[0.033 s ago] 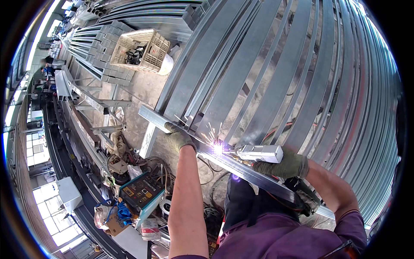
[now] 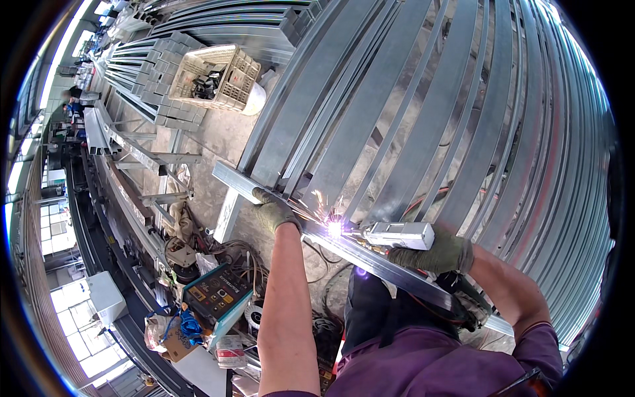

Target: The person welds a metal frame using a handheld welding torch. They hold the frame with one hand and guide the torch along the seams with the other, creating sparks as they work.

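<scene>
In my gloved right hand (image 2: 436,253) is a handheld welding gun (image 2: 400,235) with a silver, box-shaped body. Its nozzle points left at a bright white-violet weld spot (image 2: 335,228), from which orange sparks fly up and to the left. The glare hides the joint itself. That spot lies along a steel crossbar (image 2: 383,263), where the near ends of long grey steel tubes (image 2: 354,142) meet it. My left hand (image 2: 274,213), also gloved, is curled over the crossbar left of the sparks. Its fingertips are partly hidden.
A cream plastic crate (image 2: 228,79) with dark pieces stands beside a white bucket (image 2: 254,99) and stacked square tubes (image 2: 159,73) at the far left. Cables, a dark-panelled machine (image 2: 218,294) and clutter lie on the near left. Steel stands (image 2: 149,159) are on the left.
The spray of sparks has altered shape, now wider and reaching further left toward my left hand. Both hands and the welding gun hold their places.
</scene>
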Demonstrator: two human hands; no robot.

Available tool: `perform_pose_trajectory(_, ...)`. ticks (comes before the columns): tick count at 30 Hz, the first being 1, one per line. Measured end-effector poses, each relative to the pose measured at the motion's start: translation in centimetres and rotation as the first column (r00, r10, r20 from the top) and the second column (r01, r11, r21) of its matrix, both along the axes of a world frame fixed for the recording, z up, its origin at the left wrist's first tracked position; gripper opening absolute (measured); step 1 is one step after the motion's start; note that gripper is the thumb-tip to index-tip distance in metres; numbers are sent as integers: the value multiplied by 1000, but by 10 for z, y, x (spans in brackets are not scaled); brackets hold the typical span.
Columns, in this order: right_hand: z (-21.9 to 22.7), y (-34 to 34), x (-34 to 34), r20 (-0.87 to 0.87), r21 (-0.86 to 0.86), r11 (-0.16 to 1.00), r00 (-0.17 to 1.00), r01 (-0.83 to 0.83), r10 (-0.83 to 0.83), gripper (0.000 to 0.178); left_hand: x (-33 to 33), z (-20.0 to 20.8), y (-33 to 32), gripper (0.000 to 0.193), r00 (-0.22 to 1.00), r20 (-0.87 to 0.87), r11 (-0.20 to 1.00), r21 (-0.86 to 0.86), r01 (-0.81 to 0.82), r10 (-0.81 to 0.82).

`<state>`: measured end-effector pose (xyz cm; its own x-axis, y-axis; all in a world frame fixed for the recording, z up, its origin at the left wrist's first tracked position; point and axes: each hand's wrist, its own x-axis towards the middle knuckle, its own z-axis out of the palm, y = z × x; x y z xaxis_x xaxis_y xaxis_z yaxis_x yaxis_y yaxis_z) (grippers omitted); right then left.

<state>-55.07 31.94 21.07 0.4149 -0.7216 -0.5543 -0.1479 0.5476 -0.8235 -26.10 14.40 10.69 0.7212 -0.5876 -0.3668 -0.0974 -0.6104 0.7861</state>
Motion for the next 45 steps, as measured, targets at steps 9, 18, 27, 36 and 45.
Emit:
perform_pose_trajectory(9,-12,6,0,-11,-23,1000,1000,1,-1,53,3,2,-1,53,999,-40,1000,-14,14,-14)
perform_pose_trajectory(18,-18,7,-1,34,8,1000,999,5,-6,56,2,11,3,87,998,18,998,21,62,-62)
perform_pose_trajectory(27,-23,10,-2,98,76,997,995,24,-31,56,7,2,0,85,999,-44,999,-25,23,-25)
perform_pose_trajectory(36,-35,21,-3,167,72,992,980,99,-110,54,8,-10,0,83,969,-245,994,-113,-13,-15)
perform_pose_trajectory(45,-23,20,-5,11,21,999,1000,27,-27,57,9,2,-3,85,994,75,988,139,66,-77)
